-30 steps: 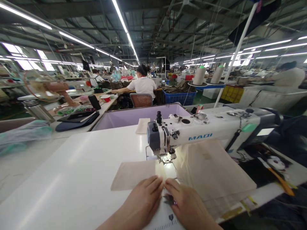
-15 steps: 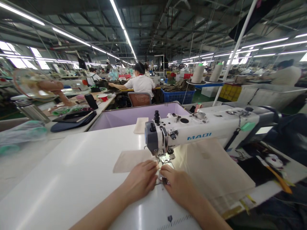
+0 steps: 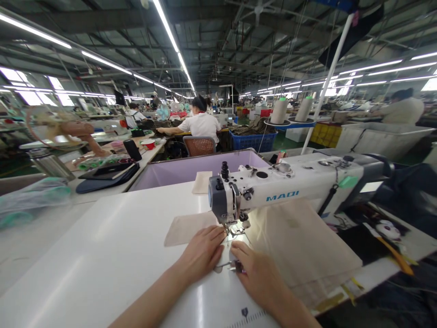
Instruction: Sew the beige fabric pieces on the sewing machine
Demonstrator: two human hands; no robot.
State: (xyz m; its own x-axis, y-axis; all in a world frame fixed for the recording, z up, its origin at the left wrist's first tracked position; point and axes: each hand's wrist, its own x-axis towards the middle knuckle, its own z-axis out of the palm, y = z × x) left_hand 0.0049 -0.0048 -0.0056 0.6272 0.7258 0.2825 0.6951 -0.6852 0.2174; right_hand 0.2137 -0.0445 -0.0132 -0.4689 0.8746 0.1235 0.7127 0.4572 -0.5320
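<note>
Drawn back slightly from the presser foot [image 3: 236, 229], the right hand [image 3: 256, 269] now leaves a gap beside the left hand [image 3: 202, 251], where the fingertips of the 2 nearly met. The left hand lies over the right end of the small beige cloth [image 3: 186, 230], its fingers pressed together beside the foot; whether its thumb pinches the edge cannot be told. The right hand curls around a small metal tool [image 3: 235, 266], whose tip juts out leftward.

The small beige cloth rests on the white tabletop [image 3: 116, 246], left of the sewing machine [image 3: 283, 193]. Another light cloth [image 3: 202, 183] sits behind the machine head, and 1 large beige cloth [image 3: 300, 248] spreads beneath and in front of the arm. Beyond the tabletop is a purple-lined bin [image 3: 191, 166]; 2 thread cones [image 3: 280, 110] stand behind the machine. Farther off, a person [image 3: 204, 126] in white sits on a chair [image 3: 200, 146].
</note>
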